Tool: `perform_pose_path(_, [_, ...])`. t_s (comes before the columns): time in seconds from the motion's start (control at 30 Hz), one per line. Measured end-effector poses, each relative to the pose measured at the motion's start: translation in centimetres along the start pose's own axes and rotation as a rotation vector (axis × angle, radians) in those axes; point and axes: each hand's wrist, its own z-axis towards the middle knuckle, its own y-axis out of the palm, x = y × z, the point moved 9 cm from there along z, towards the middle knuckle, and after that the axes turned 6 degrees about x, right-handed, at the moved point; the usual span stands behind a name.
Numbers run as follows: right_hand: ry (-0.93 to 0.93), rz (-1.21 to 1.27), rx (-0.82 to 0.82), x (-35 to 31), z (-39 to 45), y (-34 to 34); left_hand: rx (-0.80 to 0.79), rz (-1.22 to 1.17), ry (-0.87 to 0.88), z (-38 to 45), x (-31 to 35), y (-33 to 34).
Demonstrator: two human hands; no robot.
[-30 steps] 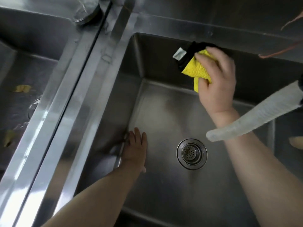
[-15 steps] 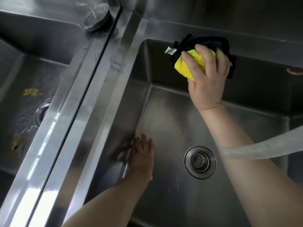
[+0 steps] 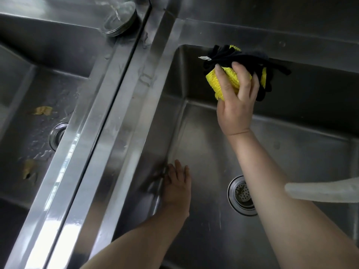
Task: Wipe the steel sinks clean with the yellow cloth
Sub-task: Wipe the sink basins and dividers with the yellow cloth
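Observation:
My right hand (image 3: 236,105) grips a bunched yellow cloth (image 3: 214,82) with black edging and a white tag, pressing it against the back wall of the right steel sink (image 3: 310,90) near its back left corner. My left hand (image 3: 177,186) lies flat, fingers together, on the floor of that sink against its left wall, holding nothing. The round drain strainer (image 3: 241,195) sits in the sink floor between my two arms. A second steel sink (image 3: 44,90) lies to the left, wet, with yellowish scraps on its floor.
A steel divider rim (image 3: 101,144) runs diagonally between the two sinks. A round steel lid (image 3: 120,22) rests on the back ledge. A translucent hose (image 3: 320,192) reaches in from the right edge. The left sink has its own drain (image 3: 58,134).
My right hand has slid the cloth leftward along the back wall, toward the corner. The left hand has stayed planted on the sink floor. The view has shifted, so the hose sits lower right.

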Motion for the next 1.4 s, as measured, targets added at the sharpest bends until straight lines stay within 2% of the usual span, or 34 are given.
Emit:
perform_pose_path(0.3, [0.006, -0.037, -0.030, -0.3, -0.8, 0.6, 0.029, -0.082, -0.040, 0.2, -0.2, 0.2])
perform_pose_path(0.57, [-0.278, -0.240, -0.102, 0.7, -1.9, 1.7, 0.026, -0.065, -0.021, 0.3, -0.1, 0.2])
perform_pose_path(0.8, [-0.341, -0.238, -0.202, 1.8, -4.1, 3.3, 0.021, -0.055, 0.001, 0.3, -0.2, 0.2])
perform_pose_path(0.9, [-0.358, -0.223, -0.332, 3.2, -5.7, 4.2, 0.009, 0.025, 0.044, -0.1, -0.4, 0.2])
perform_pose_path(1.07, [-0.304, -0.224, -0.702, 5.4, -9.9, 5.7, 0.014, -0.032, 0.001, 0.1, -0.2, 0.2])
perform_pose_path(1.13, [-0.318, -0.261, -0.781, 5.6, -10.0, 5.9, 0.011, -0.025, -0.004, 0.2, -0.2, 0.1])
perform_pose_path(1.27, [-0.469, -0.282, -0.804, 5.2, -9.1, 6.0, 0.009, 0.025, 0.009, 0.0, -0.2, 0.1])
perform_pose_path(1.4, [-0.660, -0.296, -0.675, 4.4, -7.6, 4.1, 0.006, 0.037, -0.002, 0.0, -0.1, 0.1])
